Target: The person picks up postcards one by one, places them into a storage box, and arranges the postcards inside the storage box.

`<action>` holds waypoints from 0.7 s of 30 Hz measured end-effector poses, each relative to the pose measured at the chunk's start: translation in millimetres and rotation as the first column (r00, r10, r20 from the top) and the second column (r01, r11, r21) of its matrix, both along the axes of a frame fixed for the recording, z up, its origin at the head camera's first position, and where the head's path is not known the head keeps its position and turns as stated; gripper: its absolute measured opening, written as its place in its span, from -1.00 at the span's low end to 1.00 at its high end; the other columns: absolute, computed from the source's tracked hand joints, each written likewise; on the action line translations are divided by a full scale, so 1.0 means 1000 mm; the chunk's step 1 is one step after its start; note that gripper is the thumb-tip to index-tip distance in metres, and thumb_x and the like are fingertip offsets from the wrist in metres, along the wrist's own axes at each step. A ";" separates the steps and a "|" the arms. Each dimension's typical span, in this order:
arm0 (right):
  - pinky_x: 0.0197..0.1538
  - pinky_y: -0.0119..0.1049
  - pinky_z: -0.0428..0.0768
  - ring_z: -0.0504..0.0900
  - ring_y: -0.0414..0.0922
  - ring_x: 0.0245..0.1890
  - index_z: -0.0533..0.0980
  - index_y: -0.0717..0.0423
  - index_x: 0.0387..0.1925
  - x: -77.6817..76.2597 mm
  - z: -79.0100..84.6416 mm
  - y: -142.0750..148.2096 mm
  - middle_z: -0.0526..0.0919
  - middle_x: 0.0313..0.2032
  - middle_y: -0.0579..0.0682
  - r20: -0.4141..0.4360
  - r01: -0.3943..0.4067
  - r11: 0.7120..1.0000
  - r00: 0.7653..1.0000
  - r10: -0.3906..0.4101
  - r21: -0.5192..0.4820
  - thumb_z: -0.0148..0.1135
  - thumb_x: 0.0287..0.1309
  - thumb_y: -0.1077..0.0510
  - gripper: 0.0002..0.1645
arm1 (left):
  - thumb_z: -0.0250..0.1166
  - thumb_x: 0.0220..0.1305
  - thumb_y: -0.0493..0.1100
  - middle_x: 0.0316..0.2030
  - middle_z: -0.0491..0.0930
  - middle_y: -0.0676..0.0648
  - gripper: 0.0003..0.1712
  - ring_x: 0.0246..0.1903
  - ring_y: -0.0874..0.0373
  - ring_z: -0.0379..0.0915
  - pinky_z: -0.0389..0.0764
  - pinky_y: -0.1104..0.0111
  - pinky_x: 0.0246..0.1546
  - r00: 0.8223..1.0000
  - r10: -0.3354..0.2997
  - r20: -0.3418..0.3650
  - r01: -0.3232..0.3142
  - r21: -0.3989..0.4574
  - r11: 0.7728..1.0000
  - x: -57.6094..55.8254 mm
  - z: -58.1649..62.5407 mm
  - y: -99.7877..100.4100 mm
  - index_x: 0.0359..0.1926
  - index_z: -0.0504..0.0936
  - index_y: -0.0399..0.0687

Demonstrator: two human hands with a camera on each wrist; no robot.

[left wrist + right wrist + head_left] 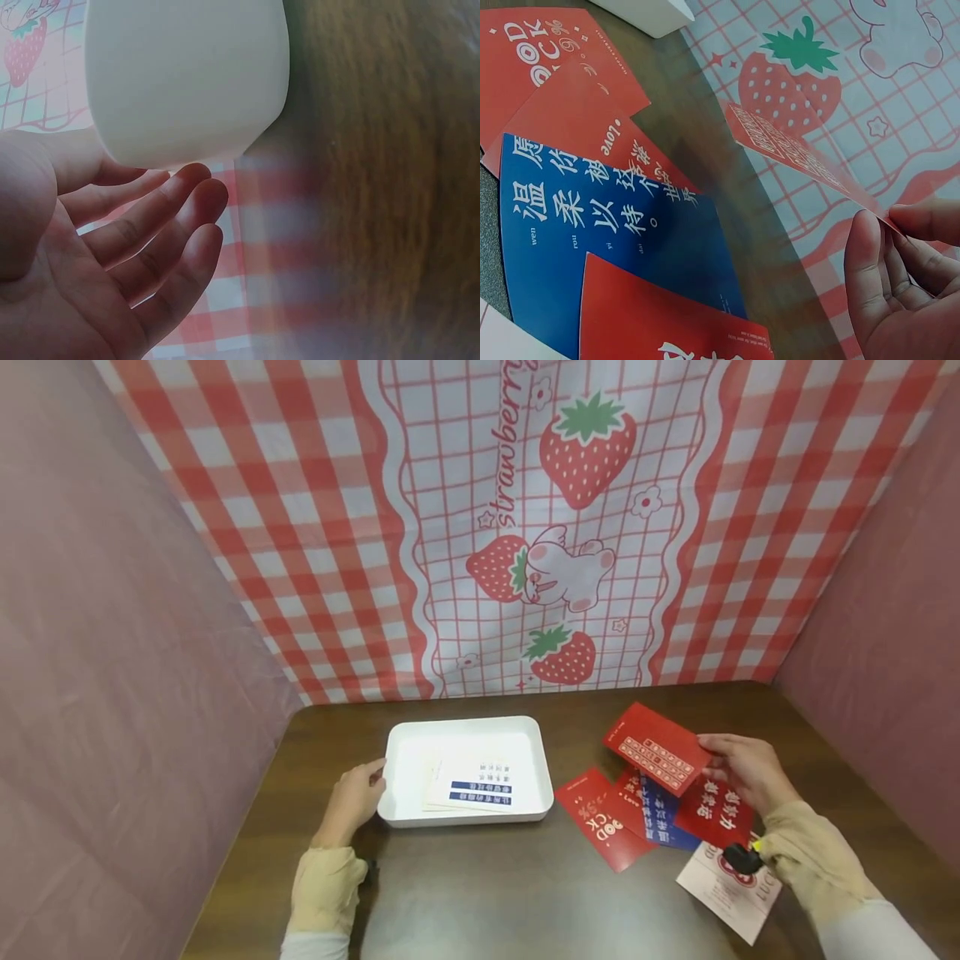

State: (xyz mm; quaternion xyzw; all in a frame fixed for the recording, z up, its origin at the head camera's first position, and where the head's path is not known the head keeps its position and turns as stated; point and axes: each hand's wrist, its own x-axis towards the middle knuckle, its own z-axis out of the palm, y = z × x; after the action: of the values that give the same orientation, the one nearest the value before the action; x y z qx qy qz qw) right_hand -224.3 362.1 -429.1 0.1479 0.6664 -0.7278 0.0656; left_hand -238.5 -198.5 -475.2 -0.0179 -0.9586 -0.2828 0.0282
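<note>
My right hand [750, 768] pinches a red card [656, 747] by its right edge, raised over a loose spread of cards. In the right wrist view the held card [802, 161] is seen nearly edge-on, with thumb and fingertips at its near end. Beneath lie a red card [606, 820], a blue card [547, 247] with white writing, another red card [716, 814] and a pale pink card [727, 893]. On the left, my left hand [356, 797] touches the end of a white tray [397, 777] with loosely bent fingers. Cream cards [472, 781] lie in the tray.
The brown wooden table [480, 885] meets a red checked strawberry cloth [480, 610] hung at the back. Pink cloth walls [135, 693] stand on both sides. A dark wrist camera [742, 858] partly covers the pale pink card.
</note>
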 end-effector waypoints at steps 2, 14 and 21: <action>-0.35 -0.37 0.69 0.63 -0.28 -0.49 0.67 -0.28 -0.51 0.000 0.000 -0.001 0.68 -0.50 -0.22 -0.004 -0.007 1.000 1.000 0.007 0.013 0.16 0.31 0.08 -0.69 | 0.11 0.26 -0.28 -0.18 0.67 -0.22 -0.54 -0.24 -0.04 0.54 0.55 0.01 -0.10 1.000 -0.002 -0.010 0.002 -0.005 1.000 0.001 -0.001 -0.001 0.18 0.55 -0.30; -0.34 -0.36 0.70 0.65 -0.28 -0.49 0.69 -0.28 -0.50 -0.003 0.003 -0.007 0.70 -0.50 -0.23 -0.030 0.001 1.000 1.000 -0.001 -0.001 0.20 0.29 0.07 -0.72 | 0.12 0.24 -0.30 -0.18 0.68 -0.24 -0.54 -0.19 -0.09 0.58 0.55 -0.01 -0.06 0.999 0.008 -0.033 -0.008 0.005 1.000 0.003 -0.002 0.001 0.17 0.56 -0.31; -0.36 -0.36 0.69 0.65 -0.28 -0.50 0.70 -0.26 -0.49 -0.004 0.007 -0.010 0.71 -0.50 -0.22 -0.032 -0.001 1.000 0.999 0.001 -0.018 0.20 0.29 0.08 -0.73 | 0.11 0.24 -0.30 -0.22 0.68 -0.22 -0.54 -0.24 -0.07 0.55 0.54 -0.01 -0.11 0.999 -0.005 -0.048 0.005 0.010 1.000 0.000 -0.004 -0.001 0.15 0.56 -0.32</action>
State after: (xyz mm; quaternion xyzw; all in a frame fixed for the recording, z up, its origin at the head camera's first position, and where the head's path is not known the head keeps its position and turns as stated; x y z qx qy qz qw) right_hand -228.3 352.1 -422.4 0.1352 0.6608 -0.7361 0.0565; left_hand -238.3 -199.5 -478.8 -0.0271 -0.9561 -0.2874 0.0507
